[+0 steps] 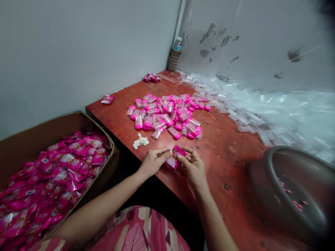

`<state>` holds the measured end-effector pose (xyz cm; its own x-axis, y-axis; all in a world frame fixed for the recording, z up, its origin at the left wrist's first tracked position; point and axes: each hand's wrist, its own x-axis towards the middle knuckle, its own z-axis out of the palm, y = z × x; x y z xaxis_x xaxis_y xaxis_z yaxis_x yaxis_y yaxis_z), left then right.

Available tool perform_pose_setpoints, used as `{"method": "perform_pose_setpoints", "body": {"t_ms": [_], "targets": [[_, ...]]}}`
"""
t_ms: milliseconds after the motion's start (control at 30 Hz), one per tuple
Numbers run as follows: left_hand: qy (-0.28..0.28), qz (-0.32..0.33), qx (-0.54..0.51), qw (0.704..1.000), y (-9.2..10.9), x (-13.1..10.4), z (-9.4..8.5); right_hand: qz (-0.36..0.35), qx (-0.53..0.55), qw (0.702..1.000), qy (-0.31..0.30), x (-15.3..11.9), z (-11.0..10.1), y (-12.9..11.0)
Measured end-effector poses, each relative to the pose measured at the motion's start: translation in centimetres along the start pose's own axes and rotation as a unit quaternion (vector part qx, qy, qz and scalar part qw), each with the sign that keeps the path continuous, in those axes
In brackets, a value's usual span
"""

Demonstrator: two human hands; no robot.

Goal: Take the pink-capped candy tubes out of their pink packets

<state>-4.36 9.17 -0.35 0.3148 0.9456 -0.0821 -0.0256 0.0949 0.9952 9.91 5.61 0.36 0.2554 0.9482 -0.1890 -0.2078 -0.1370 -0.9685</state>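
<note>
Between my two hands, over the near edge of the red table [225,160], is a small printed pink packet [173,161]. My left hand [154,162] pinches its left side with thumb and fingers. On the right side, my right hand [193,165] grips it with the thumb in front. Whether anything is inside the packet I cannot make out. Just beyond my hands lies a pile of small clear containers with pink caps [167,113], filled with pink balls. A crumpled white scrap [140,141] rests near my left hand.
At the left stands a cardboard box [111,146] holding many pink packets [60,167]. A grey basin [272,174] with several pink balls sits at the right. Clear plastic sleeves [261,108] heap along the back right. A bottle [177,45] stands in the far corner, in a woven holder.
</note>
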Motion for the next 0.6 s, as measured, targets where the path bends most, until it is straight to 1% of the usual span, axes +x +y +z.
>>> {"method": "perform_pose_setpoints", "body": {"t_ms": [67,100,133,200,233,267,300,333,367,400,433,500,533,567,600], "targets": [[-0.059,-0.042,-0.03,0.997,0.0,0.3,-0.4,0.022,-0.025,0.999,-0.039,0.2,0.0,-0.2],[-0.075,-0.056,-0.038,0.995,0.0,0.4,-0.6,0.031,-0.04,0.997,-0.055,0.4,0.0,-0.2],[-0.082,-0.068,-0.042,0.993,-0.2,0.4,-0.8,0.037,-0.059,0.995,-0.069,0.6,-0.1,-0.2],[-0.071,-0.093,-0.052,0.992,-0.4,0.3,-1.0,0.028,-0.114,0.988,-0.096,1.4,-0.4,-0.3],[-0.061,-0.111,-0.063,0.99,-0.4,0.2,-1.0,0.005,-0.156,0.982,-0.102,2.0,-0.6,-0.4],[-0.048,-0.134,-0.081,0.986,-0.4,0.0,-1.1,-0.032,-0.208,0.972,-0.101,2.8,-0.8,-0.6],[-0.034,-0.158,-0.103,0.981,-0.3,-0.2,-1.1,-0.084,-0.269,0.955,-0.09,3.7,-0.9,-0.8],[-0.017,-0.179,-0.128,0.975,-0.2,-0.4,-1.1,-0.144,-0.339,0.927,-0.075,4.8,-1.1,-1.2],[0.001,-0.196,-0.154,0.968,-0.1,-0.6,-1.2,-0.207,-0.415,0.884,-0.062,6.0,-1.2,-1.6],[0.018,-0.205,-0.179,0.962,0.0,-0.8,-1.2,-0.266,-0.49,0.828,-0.059,7.2,-1.3,-2.1],[0.032,-0.21,-0.202,0.956,0.0,-1.0,-1.3,-0.314,-0.56,0.763,-0.074,8.4,-1.3,-2.5],[0.051,-0.217,-0.252,0.942,0.0,-1.3,-1.4,-0.379,-0.667,0.627,-0.138,10.6,-1.3,-3.2],[0.058,-0.221,-0.28,0.932,-0.1,-1.3,-1.6,-0.397,-0.7,0.566,-0.18,11.5,-1.2,-3.4],[0.063,-0.224,-0.31,0.922,-0.2,-1.4,-1.7,-0.409,-0.721,0.514,-0.22,12.3,-1.1,-3.6],[0.07,-0.228,-0.341,0.909,-0.3,-1.4,-1.9,-0.417,-0.732,0.475,-0.255,12.8,-1.1,-3.7]]}}
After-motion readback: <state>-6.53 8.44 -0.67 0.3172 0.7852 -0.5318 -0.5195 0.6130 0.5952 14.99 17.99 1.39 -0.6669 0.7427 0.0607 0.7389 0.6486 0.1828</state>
